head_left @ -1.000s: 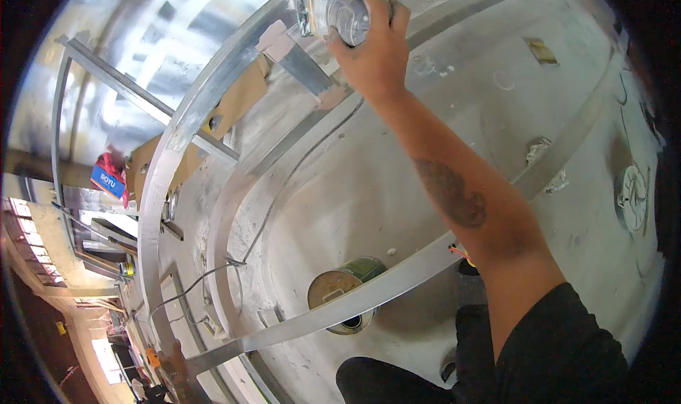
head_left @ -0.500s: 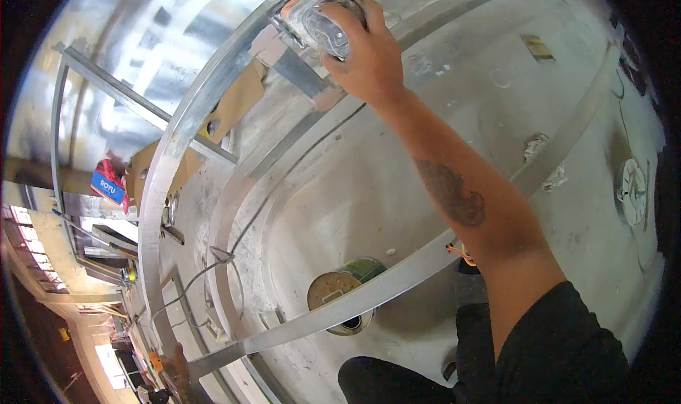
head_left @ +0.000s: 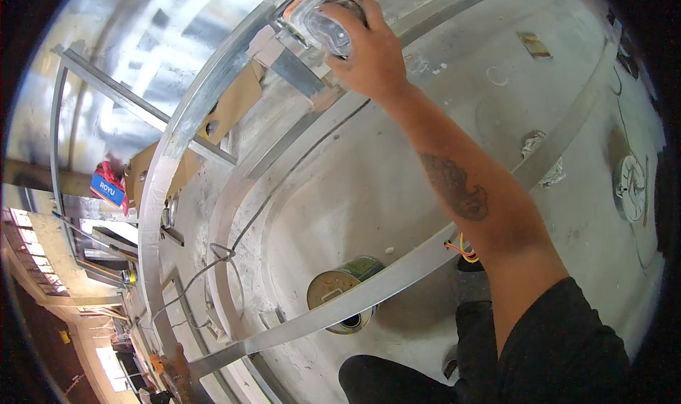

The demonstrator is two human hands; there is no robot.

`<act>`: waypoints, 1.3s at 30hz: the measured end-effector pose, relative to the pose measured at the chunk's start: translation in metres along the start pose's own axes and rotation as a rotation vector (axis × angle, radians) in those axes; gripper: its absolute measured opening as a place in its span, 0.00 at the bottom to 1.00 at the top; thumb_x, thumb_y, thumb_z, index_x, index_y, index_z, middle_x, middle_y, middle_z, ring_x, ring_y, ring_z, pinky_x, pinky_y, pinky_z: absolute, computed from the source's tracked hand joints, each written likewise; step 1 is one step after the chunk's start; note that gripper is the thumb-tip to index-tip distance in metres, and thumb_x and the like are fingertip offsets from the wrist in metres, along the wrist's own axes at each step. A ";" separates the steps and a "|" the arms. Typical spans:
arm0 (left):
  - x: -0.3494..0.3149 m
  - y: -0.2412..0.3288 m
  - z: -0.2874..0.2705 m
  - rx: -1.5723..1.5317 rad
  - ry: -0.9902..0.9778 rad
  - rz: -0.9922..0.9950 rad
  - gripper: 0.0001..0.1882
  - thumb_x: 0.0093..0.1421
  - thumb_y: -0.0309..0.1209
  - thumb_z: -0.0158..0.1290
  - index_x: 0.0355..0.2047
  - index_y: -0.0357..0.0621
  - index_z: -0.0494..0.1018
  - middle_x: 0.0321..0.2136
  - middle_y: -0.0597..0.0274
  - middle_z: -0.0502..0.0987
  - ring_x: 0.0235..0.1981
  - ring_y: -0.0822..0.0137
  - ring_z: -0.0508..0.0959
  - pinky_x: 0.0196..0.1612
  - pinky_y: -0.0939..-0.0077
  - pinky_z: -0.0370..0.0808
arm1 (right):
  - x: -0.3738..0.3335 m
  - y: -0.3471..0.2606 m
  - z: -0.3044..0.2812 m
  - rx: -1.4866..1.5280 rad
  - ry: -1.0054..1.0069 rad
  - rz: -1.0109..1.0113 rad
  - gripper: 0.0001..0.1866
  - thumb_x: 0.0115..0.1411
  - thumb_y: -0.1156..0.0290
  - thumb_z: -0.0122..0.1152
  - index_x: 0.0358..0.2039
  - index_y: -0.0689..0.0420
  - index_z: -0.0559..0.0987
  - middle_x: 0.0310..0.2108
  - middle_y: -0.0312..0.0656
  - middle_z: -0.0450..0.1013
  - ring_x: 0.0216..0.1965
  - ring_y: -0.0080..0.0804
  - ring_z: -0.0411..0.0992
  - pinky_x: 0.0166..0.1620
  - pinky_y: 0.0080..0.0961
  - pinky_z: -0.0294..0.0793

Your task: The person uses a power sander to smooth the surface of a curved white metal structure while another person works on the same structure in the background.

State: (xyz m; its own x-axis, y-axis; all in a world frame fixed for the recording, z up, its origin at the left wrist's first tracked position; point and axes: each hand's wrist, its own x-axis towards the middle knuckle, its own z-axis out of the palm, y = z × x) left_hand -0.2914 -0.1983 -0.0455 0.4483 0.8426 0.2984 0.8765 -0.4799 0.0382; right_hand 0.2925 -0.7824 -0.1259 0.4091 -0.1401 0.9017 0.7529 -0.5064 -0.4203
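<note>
My right hand (head_left: 372,56) reaches to the top of the view, its fingers wrapped round a sander (head_left: 323,21) with a dusty grey body and an orange-edged base. The sander rests at the outer rail of a curved metal frame (head_left: 162,163). Just below it, a short crosspiece (head_left: 294,69) with pinkish filler at both ends joins two curved rails. My left hand cannot be made out. A brown shape with an orange part (head_left: 167,368) sits at the frame's lower left corner, too dim to name.
A thin cable (head_left: 284,184) runs beneath the frame. A paint can (head_left: 333,290) stands on the floor behind the near rail, with coloured wires (head_left: 462,249) by my forearm. Cardboard (head_left: 237,106), a blue box (head_left: 108,189) and a white round object (head_left: 630,187) lie around.
The sander and my right hand have shifted very slightly right along the rail. My forearm has moved a little right with them. The rest looks the same.
</note>
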 end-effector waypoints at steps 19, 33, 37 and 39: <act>-0.003 0.007 -0.001 0.138 -0.078 -0.015 0.58 0.50 0.75 0.57 0.50 0.19 0.73 0.48 0.27 0.77 0.52 0.33 0.77 0.55 0.48 0.75 | -0.004 -0.020 0.008 0.014 0.012 0.051 0.40 0.42 0.73 0.79 0.58 0.40 0.75 0.58 0.49 0.65 0.53 0.56 0.73 0.52 0.45 0.78; -0.002 0.000 -0.003 0.036 -0.038 -0.008 0.51 0.49 0.66 0.66 0.50 0.23 0.74 0.46 0.36 0.81 0.48 0.41 0.81 0.50 0.50 0.77 | -0.008 -0.026 0.013 0.002 0.003 0.057 0.39 0.42 0.73 0.79 0.57 0.40 0.76 0.58 0.49 0.65 0.53 0.55 0.73 0.52 0.44 0.78; -0.010 0.017 -0.006 0.005 -0.030 -0.017 0.49 0.49 0.64 0.68 0.48 0.24 0.75 0.43 0.38 0.82 0.45 0.42 0.82 0.47 0.53 0.78 | -0.010 -0.028 0.013 -0.016 -0.023 0.086 0.39 0.42 0.73 0.79 0.57 0.39 0.76 0.58 0.48 0.65 0.53 0.54 0.73 0.52 0.44 0.78; -0.005 0.006 -0.001 -0.005 -0.006 0.002 0.48 0.49 0.63 0.68 0.48 0.24 0.75 0.42 0.39 0.82 0.44 0.43 0.82 0.47 0.53 0.78 | -0.008 -0.031 0.012 -0.005 -0.010 0.068 0.39 0.41 0.73 0.79 0.57 0.39 0.76 0.57 0.48 0.66 0.53 0.54 0.74 0.52 0.44 0.78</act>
State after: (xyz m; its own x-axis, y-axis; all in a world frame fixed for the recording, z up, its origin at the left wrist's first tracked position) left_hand -0.2885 -0.2054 -0.0457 0.4512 0.8431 0.2927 0.8747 -0.4828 0.0424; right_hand 0.2727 -0.7552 -0.1210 0.4640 -0.1657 0.8702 0.7206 -0.5007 -0.4796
